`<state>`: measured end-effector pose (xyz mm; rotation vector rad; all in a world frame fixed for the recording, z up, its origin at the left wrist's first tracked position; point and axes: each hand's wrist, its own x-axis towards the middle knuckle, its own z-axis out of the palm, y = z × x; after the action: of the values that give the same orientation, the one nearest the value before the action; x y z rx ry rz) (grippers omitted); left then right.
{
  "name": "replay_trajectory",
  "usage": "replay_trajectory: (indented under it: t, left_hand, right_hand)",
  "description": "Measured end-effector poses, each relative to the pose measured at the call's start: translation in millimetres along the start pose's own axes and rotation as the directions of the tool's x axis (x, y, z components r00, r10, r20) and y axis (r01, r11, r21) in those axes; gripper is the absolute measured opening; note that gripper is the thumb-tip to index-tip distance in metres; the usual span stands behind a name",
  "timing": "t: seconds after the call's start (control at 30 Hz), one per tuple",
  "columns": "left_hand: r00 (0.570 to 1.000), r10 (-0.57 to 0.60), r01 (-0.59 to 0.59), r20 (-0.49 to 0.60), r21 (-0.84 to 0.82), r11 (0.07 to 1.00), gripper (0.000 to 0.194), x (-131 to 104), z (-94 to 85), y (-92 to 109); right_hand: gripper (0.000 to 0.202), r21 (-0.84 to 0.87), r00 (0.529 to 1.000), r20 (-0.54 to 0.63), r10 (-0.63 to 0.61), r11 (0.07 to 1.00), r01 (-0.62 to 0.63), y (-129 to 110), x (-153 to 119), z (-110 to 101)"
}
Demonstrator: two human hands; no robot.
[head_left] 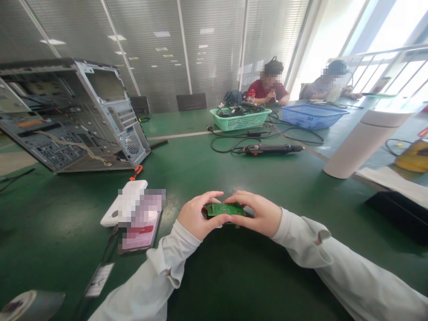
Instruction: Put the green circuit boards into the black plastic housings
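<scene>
Both hands, grip closed on green circuit board, mint basket piled with cables, blue basket nearby.

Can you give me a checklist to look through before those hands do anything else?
1. Left hand on the green board: ok, it holds the left end.
2. Right hand on the board too: ok, it holds the right end.
3. Phone apart from the hands: ok, it lies to their left.
4. Screwdriver apart from the hands: ok, it lies farther back on the table.
5. Black cord tidy: not ok, it lies in loose loops.
6. Board's underside undamaged: cannot tell, it's hidden.
</scene>
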<state>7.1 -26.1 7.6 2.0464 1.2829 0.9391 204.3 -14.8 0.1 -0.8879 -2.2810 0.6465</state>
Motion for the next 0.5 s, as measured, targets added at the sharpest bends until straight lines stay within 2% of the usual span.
replay_trajectory:
  t: [0.13, 0.27, 0.33, 0.4, 0.47, 0.5]
  left_hand:
    - [0.995, 0.092, -0.089, -0.034, 0.084, 0.992, 0.055, 0.0, -1.2, 2.6]
    - [0.987, 0.15, -0.141, -0.065, 0.119, 0.983, 0.068, -1.3, -0.3, 2.3]
    - [0.983, 0.144, -0.142, -0.112, 0.02, 0.99, 0.071, -1.9, 1.7, -0.1]
    - [0.978, 0.093, -0.123, -0.187, -0.157, 0.98, 0.067, -1.2, 3.8, -2.6]
    - [0.964, -0.018, -0.075, -0.265, -0.336, 0.939, 0.061, 1.3, 5.2, -4.5]
    - [0.952, -0.084, -0.046, -0.294, -0.408, 0.912, 0.058, 3.0, 5.6, -5.1]
  right_hand:
    - [0.029, 0.023, 0.997, -0.051, 0.05, 0.999, -0.049, -0.3, -2.5, 4.4]
    - [0.032, 0.038, 0.998, -0.061, 0.025, 0.999, -0.022, 1.5, -3.5, 5.5]
    - [0.033, 0.021, 0.995, -0.1, 0.004, 1.0, -0.001, 1.0, -3.4, 5.0]
    - [0.035, 0.044, 0.992, -0.127, 0.017, 0.999, -0.011, -0.2, -2.7, 5.4]
    - [0.037, 0.202, 0.987, -0.121, 0.101, 0.976, -0.074, -0.9, -1.1, 7.3]
    - [0.04, 0.344, 0.981, -0.095, 0.168, 0.931, -0.126, -0.8, 0.0, 8.5]
